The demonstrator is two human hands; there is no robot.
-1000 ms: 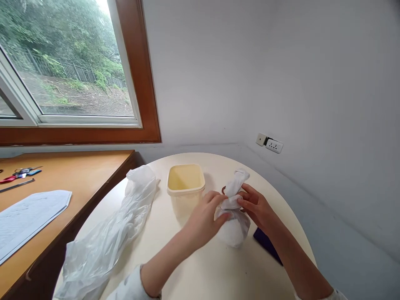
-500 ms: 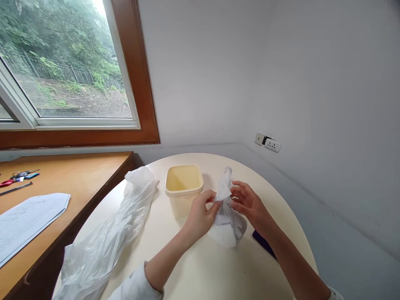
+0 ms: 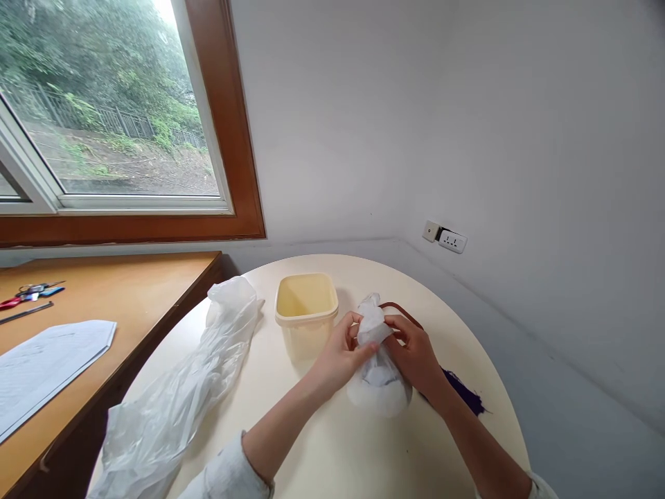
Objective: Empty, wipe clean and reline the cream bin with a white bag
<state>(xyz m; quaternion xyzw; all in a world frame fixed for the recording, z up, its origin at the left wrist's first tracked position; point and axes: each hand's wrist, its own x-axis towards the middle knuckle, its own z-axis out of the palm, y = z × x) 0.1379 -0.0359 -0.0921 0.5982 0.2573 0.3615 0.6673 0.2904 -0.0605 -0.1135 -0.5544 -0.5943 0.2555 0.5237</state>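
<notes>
Left hand (image 3: 340,350) and right hand (image 3: 413,350) pinch the white bag's (image 3: 379,398) gathered neck.
The bag sits on the round table (image 3: 332,461), well inside its curved edge; tabletop stretches between the yellow tub (image 3: 301,338) and crumpled plastic (image 3: 192,388) leftward.

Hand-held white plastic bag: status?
Left hand pinching bag near top; right hand touching it. Bag rounded below hands. Square pale-yellow plastic tub just beyond left hand, not blocking.
</notes>
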